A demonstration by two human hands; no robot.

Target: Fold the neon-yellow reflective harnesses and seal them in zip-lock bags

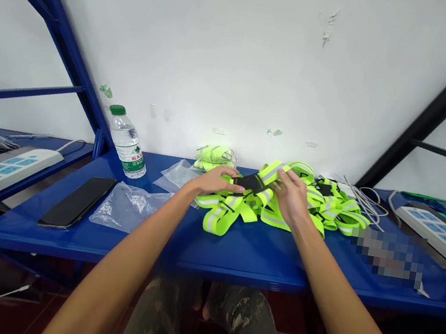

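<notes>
A black piece is held just above a tangled heap of neon-yellow straps with grey reflective stripes, piled mid-shelf on the blue shelf.

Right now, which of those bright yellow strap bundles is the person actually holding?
The loose middle bundle: left hand and right hand grip its black piece. The small folded bundle behind it and the right-side heap are not held.

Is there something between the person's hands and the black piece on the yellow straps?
Nothing visible does. The left hand holds the black piece at one end, and the right hand grips the yellow straps at its other end. The plastic bags and the bottle lie to the left, apart from both hands.
</notes>
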